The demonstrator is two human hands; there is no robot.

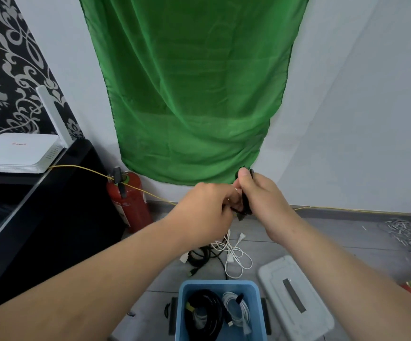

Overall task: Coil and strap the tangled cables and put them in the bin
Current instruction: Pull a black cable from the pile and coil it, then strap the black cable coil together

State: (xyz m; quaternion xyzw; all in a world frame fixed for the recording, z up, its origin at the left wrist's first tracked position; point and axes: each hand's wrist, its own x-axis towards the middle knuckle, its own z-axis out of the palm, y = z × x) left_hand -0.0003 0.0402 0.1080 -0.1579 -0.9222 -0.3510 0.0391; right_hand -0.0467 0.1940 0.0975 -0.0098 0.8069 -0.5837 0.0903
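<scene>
Both hands hold a black cable coil (245,209) in the air, over the floor's far edge. The right hand (261,198) curls its fingers round it; the left hand (206,205) pinches at its side. It looks light, limp and springy, so grip across all the loops. More tangled cables (226,252) lie on the floor beyond the blue bin (218,284)

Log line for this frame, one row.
left hand, right hand: both grip black cable | blue bin: black coil, white coil inside | floor: tangled cables loose
</scene>
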